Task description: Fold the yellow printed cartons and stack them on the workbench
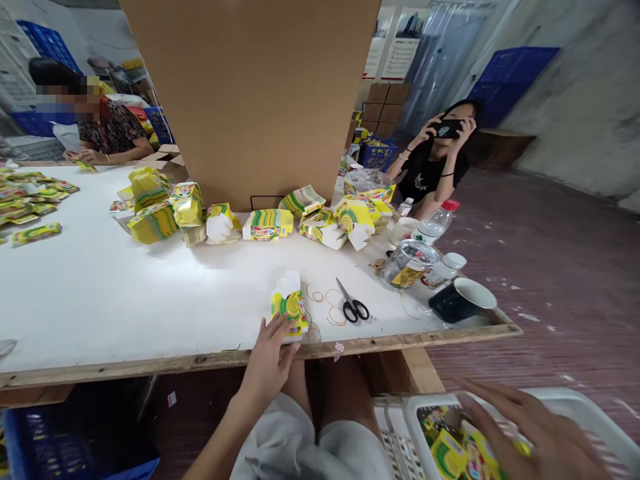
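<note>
My left hand (270, 360) lies at the table's near edge, its fingertips resting on a small stack of flat yellow-green printed cartons (289, 305) with white flaps. Those fingers are stretched out, with the thumb at the stack's near end. At the lower right, my right hand (535, 427) hovers over a white plastic basket (415, 427), slightly smeared by motion. Its fingers are extended and apart, and nothing shows in them. Small yellow packs (450, 453) fill the part of the basket I can see; the hand hides the rest.
Black-handled scissors (354, 308) and several rubber bands (336, 315) lie right of the stack. A dark mug (463, 300), clear jar (409, 263) and bottles stand at the right corner. Bundled cartons (267, 225) line a tall cardboard sheet (250, 100). Two people sit across the table.
</note>
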Motion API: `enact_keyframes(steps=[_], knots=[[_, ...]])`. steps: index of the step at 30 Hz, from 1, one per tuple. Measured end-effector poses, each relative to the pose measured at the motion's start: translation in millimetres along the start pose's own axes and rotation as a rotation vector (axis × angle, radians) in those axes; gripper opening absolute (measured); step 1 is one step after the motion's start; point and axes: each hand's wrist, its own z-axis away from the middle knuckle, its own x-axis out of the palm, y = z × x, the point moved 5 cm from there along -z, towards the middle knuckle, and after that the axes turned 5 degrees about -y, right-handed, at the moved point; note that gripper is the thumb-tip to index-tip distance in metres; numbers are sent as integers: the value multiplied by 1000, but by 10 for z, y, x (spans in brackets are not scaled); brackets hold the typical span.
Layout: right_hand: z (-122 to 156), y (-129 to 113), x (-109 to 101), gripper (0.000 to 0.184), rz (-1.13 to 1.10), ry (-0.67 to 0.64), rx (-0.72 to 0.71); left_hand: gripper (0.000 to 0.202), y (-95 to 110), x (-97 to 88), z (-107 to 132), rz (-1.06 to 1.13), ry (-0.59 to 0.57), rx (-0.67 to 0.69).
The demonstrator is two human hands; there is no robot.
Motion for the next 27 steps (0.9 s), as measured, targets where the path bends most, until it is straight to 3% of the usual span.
enact_keyframes(steps=[2, 4, 7, 10, 12, 14, 17, 19, 24, 27], knots=[[-86, -194, 313, 31, -108, -94, 4, 38, -121, 63, -7, -29, -48, -25], [-219, -536, 816, 29, -265, -179, 11, 42, -173, 152, 9, -29, -107, -19], [-435, -1004, 1518, 23, -373, -191, 45, 47, -191, 207, 31, -7, -118, -6], [-586, -1213, 1908, 13, -437, -177, 70, 49, -200, 185, 37, 1, -119, -4], [-635, -1201, 1995, 12, -507, -175, 106, 47, -206, 161, 41, 7, -126, -9], [-634, -1134, 1992, 18, -603, -189, 150, 42, -214, 104, 44, 82, -60, -36], [-534, -1067, 1914, 32, -795, -242, 205, 39, -234, -38, 50, 402, 190, -107], [-415, -1088, 1861, 40, -934, -297, 230, 41, -249, -61, 38, 689, 259, -180], [-131, -1221, 1823, 44, -1173, -432, 289, 37, -123, 116, -4, 1208, -47, -322], [-68, -1248, 1824, 43, -1230, -453, 312, 31, -47, 141, 17, 1290, -75, -332]])
